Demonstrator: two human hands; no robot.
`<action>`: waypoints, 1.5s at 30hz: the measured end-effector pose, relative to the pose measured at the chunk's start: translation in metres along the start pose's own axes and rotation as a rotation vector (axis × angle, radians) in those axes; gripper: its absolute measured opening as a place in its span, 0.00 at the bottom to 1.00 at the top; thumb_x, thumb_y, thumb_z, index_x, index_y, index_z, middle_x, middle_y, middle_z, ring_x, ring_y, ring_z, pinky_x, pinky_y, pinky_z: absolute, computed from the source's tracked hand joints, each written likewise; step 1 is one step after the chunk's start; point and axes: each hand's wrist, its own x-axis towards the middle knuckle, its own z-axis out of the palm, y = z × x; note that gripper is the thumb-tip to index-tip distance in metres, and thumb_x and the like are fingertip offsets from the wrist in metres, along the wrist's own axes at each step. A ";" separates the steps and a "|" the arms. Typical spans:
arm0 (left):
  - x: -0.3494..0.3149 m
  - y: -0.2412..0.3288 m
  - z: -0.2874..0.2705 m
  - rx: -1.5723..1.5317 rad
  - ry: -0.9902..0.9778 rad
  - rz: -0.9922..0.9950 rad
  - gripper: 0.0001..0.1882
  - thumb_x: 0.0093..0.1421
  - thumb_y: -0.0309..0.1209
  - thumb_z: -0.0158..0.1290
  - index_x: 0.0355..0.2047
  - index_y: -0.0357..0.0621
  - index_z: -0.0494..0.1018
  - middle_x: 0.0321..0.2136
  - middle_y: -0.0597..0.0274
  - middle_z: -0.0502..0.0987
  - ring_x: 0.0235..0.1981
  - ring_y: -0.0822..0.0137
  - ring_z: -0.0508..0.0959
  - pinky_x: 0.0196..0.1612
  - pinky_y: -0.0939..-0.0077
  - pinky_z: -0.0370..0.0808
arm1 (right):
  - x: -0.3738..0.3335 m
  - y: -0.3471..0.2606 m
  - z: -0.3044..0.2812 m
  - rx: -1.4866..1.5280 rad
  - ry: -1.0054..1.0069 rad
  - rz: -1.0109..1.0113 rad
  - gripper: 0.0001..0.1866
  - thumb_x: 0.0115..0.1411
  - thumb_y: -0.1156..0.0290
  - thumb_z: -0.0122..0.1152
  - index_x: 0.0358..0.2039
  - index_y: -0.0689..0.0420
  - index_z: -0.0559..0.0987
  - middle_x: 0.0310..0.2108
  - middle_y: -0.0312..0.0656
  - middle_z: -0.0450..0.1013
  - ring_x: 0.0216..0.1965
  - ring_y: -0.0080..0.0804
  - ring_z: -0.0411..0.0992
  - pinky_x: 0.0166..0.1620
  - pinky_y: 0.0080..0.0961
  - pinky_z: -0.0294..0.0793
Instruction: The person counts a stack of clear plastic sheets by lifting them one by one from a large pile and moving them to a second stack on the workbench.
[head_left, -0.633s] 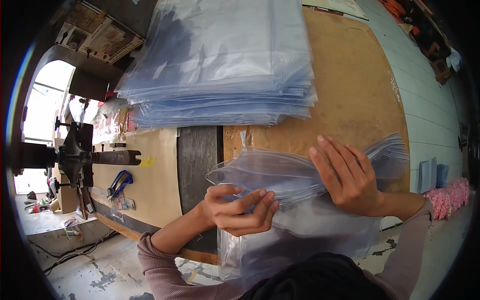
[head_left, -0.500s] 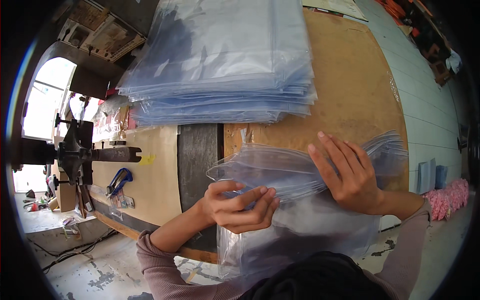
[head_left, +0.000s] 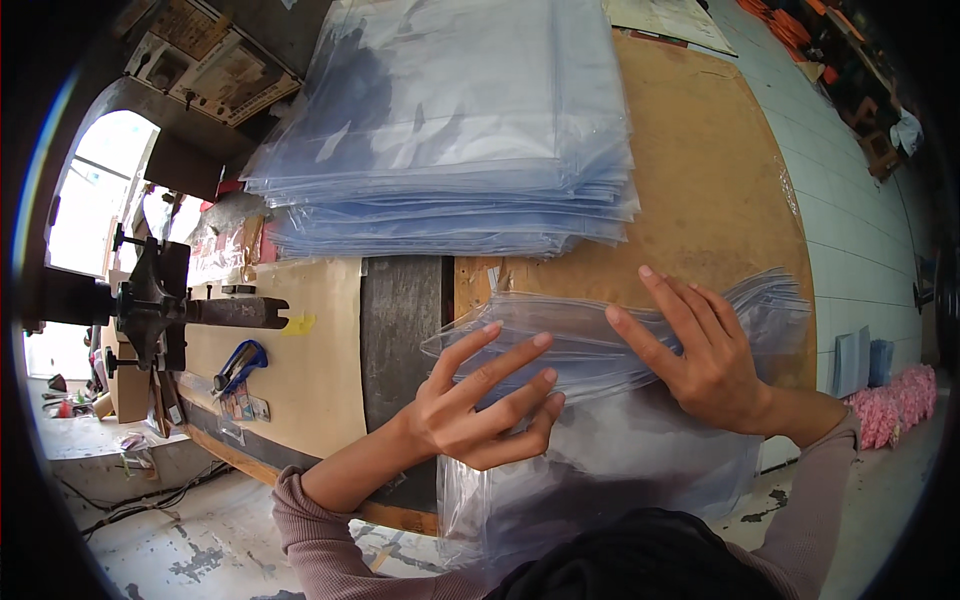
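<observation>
Several clear, bluish plastic sheets or bags (head_left: 585,345) lie in a folded, curved bundle on the table before me; part of them hangs over the near edge. My left hand (head_left: 490,405) is over the bundle's left part, its fingers spread apart and curved, gripping nothing that I can see. Across the right part of the bundle rests my right hand (head_left: 705,360), fingers stretched out and thumb apart. Whether its palm presses on the plastic cannot be made out. A tall stack of similar clear plastic sheets (head_left: 450,150) lies on the far side of the table.
At the left stands a black metal clamp-like fixture (head_left: 155,305). Near it a blue-handled tool (head_left: 240,365) lies on tan board (head_left: 310,350). Brown table surface (head_left: 715,150) extends at the right. A pink bundle (head_left: 895,405) and a bluish packet (head_left: 852,362) are beyond the table.
The fingers of my left hand have spread and lifted from a more curled pose. My right hand has stayed nearly in place, its thumb and forefinger slightly wider apart.
</observation>
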 end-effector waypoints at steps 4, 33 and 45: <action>-0.001 0.000 0.000 0.015 0.019 0.028 0.08 0.43 0.32 0.61 0.21 0.59 0.71 0.32 0.74 0.73 0.37 0.64 0.79 0.48 0.57 0.65 | 0.000 0.001 0.002 0.026 0.002 0.006 0.24 0.52 0.71 0.52 0.52 0.47 0.71 0.48 0.53 0.67 0.41 0.37 0.72 0.45 0.29 0.70; -0.006 0.001 0.000 0.142 0.066 0.004 0.09 0.47 0.35 0.61 0.28 0.64 0.72 0.33 0.76 0.74 0.40 0.71 0.73 0.52 0.60 0.57 | -0.006 -0.004 -0.005 0.065 -0.054 -0.070 0.20 0.55 0.68 0.51 0.51 0.48 0.71 0.52 0.44 0.66 0.54 0.38 0.63 0.57 0.44 0.55; 0.000 -0.005 0.000 0.063 -0.031 -0.257 0.17 0.43 0.35 0.58 0.29 0.50 0.62 0.42 0.60 0.74 0.40 0.66 0.76 0.45 0.65 0.61 | -0.009 -0.001 -0.003 0.181 0.195 -0.178 0.16 0.51 0.75 0.54 0.43 0.57 0.76 0.42 0.45 0.70 0.34 0.30 0.69 0.36 0.23 0.72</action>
